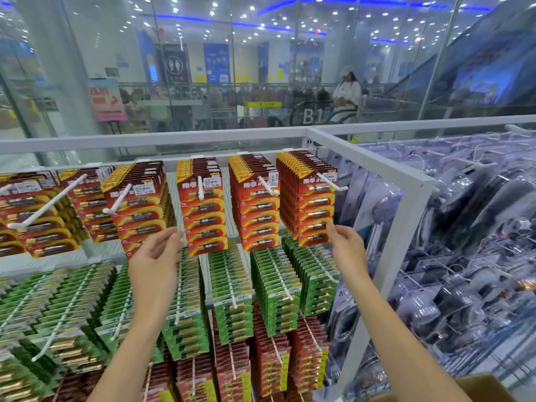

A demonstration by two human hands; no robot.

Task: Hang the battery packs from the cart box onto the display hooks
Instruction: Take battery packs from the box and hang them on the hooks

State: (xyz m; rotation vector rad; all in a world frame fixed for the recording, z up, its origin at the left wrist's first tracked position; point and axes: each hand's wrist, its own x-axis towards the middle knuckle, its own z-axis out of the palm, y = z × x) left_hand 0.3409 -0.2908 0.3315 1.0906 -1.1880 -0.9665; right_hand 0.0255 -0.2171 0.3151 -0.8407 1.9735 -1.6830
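Both arms reach up to the top row of a white wire display rack (377,169) hung with red-and-yellow carded battery packs (203,210). The left hand (156,256) is raised with its fingers loosely curled; its fingertips (177,235) touch the lower edge of the tilted stack of red packs (136,204) on the third white hook (119,198), between that stack and the next one. Whether it pinches a card cannot be told. The right hand (345,242) pinches the lower right corner of the front card in the rightmost red stack (316,204), thumb and forefinger closed on it. That card hangs upright, long axis vertical, printed face toward the camera, threaded on its white hook (333,182), whose tip points out toward the viewer. Green carded battery packs (275,288) fill the row beneath, darker red ones lower still. The corner of a brown cardboard box (481,384) shows at lower right.
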